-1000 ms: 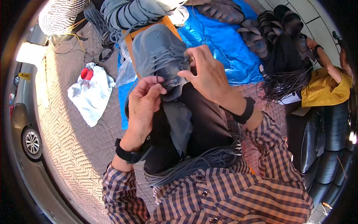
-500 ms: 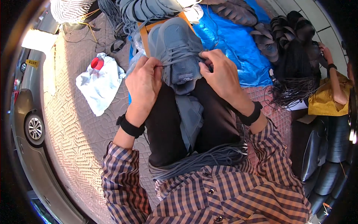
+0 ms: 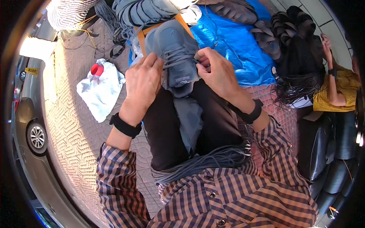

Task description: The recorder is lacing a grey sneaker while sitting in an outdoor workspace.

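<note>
A grey sneaker (image 3: 175, 36) stands between my knees, toe pointing away, with a grey shoelace (image 3: 180, 57) crossing over its tongue. At the shoe's left edge my left hand (image 3: 143, 78) is closed at the lace, its fingertips mostly hidden behind its back. My right hand (image 3: 217, 72) pinches at the right row of eyelets, thumb and forefinger together on the lace end, which is hard to make out. Below the sneaker, between my thighs, lies another grey shoe (image 3: 189, 121), partly hidden. A bundle of loose dark grey laces (image 3: 205, 161) rests across my lap.
Grey shoe uppers (image 3: 142, 13) are heaped beyond a wooden frame (image 3: 141, 40). A blue sheet (image 3: 235, 57) spreads to the right, with dark shoe parts (image 3: 266, 38) near it. A white cloth (image 3: 100, 89) with a red tape roll (image 3: 97, 70) lies left. A person's arm (image 3: 332, 81) shows far right.
My left hand has turned back-up and moved slightly left from the lace rows. My right hand stays close to the right eyelets. The whole view has shifted a little.
</note>
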Available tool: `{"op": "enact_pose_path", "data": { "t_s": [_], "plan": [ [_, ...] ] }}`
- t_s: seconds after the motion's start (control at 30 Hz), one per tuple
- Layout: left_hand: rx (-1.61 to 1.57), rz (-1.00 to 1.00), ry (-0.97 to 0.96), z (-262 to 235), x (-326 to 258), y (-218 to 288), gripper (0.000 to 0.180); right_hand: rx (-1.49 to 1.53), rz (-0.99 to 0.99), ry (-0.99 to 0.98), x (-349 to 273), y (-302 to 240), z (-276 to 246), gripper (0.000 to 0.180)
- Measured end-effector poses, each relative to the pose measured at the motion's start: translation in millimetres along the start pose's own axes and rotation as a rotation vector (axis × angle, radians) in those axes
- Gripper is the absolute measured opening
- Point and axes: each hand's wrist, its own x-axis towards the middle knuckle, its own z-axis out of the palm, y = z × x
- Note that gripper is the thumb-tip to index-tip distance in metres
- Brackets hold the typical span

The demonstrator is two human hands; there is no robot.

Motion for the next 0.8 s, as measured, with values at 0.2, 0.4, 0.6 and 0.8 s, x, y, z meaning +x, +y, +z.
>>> {"op": "enact_pose_path", "data": {
  "t_s": [0.2,0.4,0.6,0.8],
  "plan": [
    [-0.045,0.037,0.009,5,-1,-3,0.007,-0.049,-0.004,-0.002,1,0,-2,0.024],
    [-0.129,-0.23,-0.067,-2,-9,21,0.013,0.009,-0.035,-0.012,2,-2,-5,0.023],
    [-0.027,-0.274,-0.105,7,-20,30,0.027,-0.142,-0.19,-0.121,3,2,-14,0.021],
    [0.159,-0.044,-0.155,12,-18,38,0.034,-0.617,-0.586,-0.266,4,-10,-24,0.029]
  ]
}}
